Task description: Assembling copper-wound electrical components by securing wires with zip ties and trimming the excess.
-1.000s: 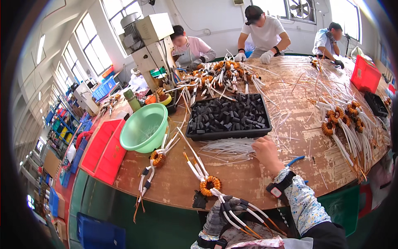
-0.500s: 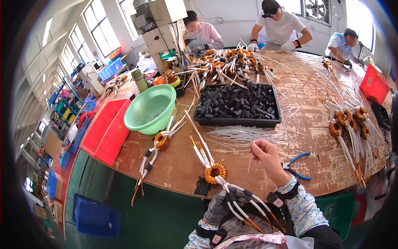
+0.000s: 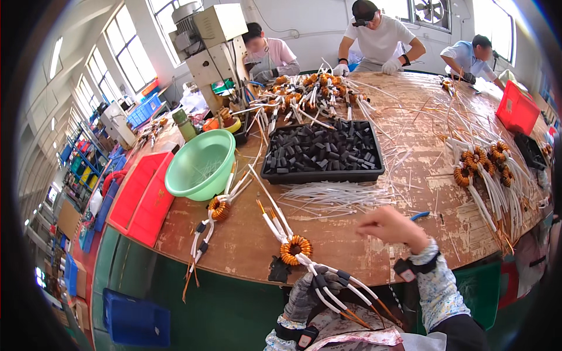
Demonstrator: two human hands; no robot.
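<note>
Gloved in grey, my left hand (image 3: 309,297) is closed around the white-sleeved leads of a coil. That coil, a ring wound in copper wire (image 3: 296,250), lies at the table's near edge, with black tubes (image 3: 321,281) on its leads. My right hand (image 3: 389,226), bare and slightly blurred, is over the table to the right of it. Its fingers are bent together, and whatever they pinch is too small to make out. Just beyond it shows one blue handle of the pliers (image 3: 420,216); the rest of them is hidden by the hand.
Loose white cable ties (image 3: 333,196) lie before a black tray (image 3: 322,176) of short black tubes. A green basin (image 3: 199,169) and red bin (image 3: 137,202) stand left. Finished-looking coils (image 3: 477,161) are heaped right, more coils (image 3: 310,93) behind. Several people work across the table.
My right hand has turned and lowered, now covering most of the pliers; the thin white cable tie seen in its fingers no longer shows. My left hand keeps its hold. The view has shifted slightly.
</note>
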